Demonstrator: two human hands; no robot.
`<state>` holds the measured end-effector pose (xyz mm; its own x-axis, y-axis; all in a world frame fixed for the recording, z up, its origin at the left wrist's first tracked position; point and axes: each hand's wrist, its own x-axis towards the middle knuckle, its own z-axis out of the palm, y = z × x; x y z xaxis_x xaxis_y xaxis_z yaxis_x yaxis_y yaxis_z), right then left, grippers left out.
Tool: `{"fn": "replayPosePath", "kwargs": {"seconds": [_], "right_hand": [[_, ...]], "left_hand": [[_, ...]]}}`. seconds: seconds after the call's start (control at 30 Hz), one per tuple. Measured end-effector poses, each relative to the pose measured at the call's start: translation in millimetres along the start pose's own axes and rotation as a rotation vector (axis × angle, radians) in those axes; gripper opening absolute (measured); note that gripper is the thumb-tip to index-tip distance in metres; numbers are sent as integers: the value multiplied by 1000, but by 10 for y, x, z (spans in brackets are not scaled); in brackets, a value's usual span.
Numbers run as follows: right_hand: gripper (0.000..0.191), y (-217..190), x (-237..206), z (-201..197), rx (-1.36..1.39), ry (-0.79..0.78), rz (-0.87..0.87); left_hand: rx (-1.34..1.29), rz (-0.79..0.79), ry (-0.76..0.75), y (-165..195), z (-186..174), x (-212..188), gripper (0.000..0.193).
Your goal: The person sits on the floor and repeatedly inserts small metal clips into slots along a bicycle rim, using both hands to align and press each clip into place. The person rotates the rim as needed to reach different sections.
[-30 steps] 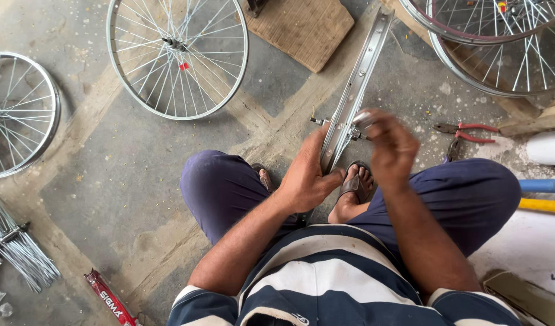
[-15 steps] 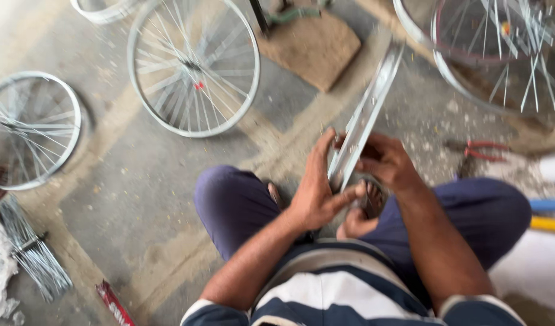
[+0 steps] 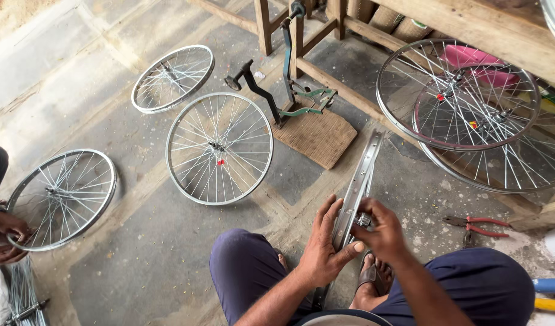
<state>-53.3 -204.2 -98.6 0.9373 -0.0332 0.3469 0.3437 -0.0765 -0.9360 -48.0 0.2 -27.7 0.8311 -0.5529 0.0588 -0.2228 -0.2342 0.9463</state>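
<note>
A bare silver bicycle rim (image 3: pixel 365 166) stands on edge between my knees, running away from me toward a wooden block. My left hand (image 3: pixel 323 247) grips the rim's near part from the left, thumb across it. My right hand (image 3: pixel 379 229) is closed on a small metal hub piece (image 3: pixel 363 220) held against the rim. Both forearms come up from the bottom, over dark blue trousers and a sandalled foot (image 3: pixel 371 279).
A spoked wheel (image 3: pixel 219 148) lies flat ahead; another (image 3: pixel 173 78) lies beyond. Two wheels (image 3: pixel 470 115) lean on a wooden bench at right. A truing stand (image 3: pixel 289 102) sits on a block. Red-handled pliers (image 3: pixel 478 226) lie at right. Another person's hands (image 3: pixel 4 232) hold a wheel (image 3: pixel 63 196) at left.
The view has tilted up and back, showing more floor, the stand and the bench. My hands stay on the rim, with the right hand now closed on the hub piece.
</note>
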Motion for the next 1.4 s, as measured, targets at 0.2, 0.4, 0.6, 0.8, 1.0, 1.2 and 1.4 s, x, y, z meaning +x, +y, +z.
{"fn": "replayPosePath", "kwargs": {"seconds": [0.2, 0.4, 0.6, 0.8, 1.0, 1.2, 1.4], "right_hand": [[40, 350, 141, -443, 782, -253, 277], [36, 253, 429, -489, 855, -616, 522], [45, -160, 150, -124, -418, -87, 68], [44, -243, 69, 12, -351, 120, 139], [41, -183, 272, -89, -377, -177, 181], [35, 72, 16, 281, -308, 201, -95], [44, 187, 199, -361, 827, -402, 511]], "left_hand": [[142, 90, 15, -14, 71, -45, 97], [153, 120, 13, -54, 104, -19, 95], [88, 78, 33, -58, 35, 8, 94], [214, 133, 35, -1, 89, 29, 94], [212, 144, 47, 47, 97, 29, 91], [195, 156, 64, 48, 110, 10, 90], [154, 120, 34, 21, 69, -33, 89]]}}
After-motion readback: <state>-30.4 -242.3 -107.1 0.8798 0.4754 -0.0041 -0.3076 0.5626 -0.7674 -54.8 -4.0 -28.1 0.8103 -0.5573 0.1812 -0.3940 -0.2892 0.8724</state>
